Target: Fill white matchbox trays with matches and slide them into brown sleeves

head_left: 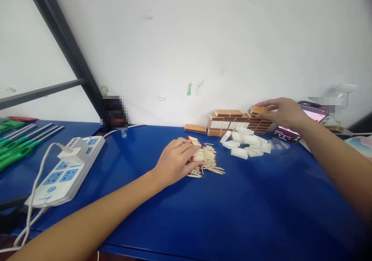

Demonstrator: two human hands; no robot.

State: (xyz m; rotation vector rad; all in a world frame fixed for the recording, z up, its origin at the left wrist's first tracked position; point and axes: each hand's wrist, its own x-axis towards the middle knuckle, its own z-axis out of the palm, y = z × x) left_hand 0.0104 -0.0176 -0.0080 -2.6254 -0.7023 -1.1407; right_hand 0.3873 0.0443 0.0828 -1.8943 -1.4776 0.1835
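My left hand [176,158] is closed around a small white matchbox tray [205,155] filled with matches. Loose red-tipped matches [213,169] lie in a heap under and beside it. At the back, my right hand [280,111] pinches an orange-brown matchbox sleeve [258,109] at the top right of a stack of matchbox sleeves [222,124]. Whether that sleeve touches the stack I cannot tell. In front of the stack lies a loose pile of white matchbox trays [240,153].
A white power strip [77,164] with a plugged-in charger and cable lies at the left. Green-handled tools [17,152] are beyond it. A phone with a lit screen [286,133] lies behind my right forearm. More matchbox sleeves [195,128] sit against the wall.
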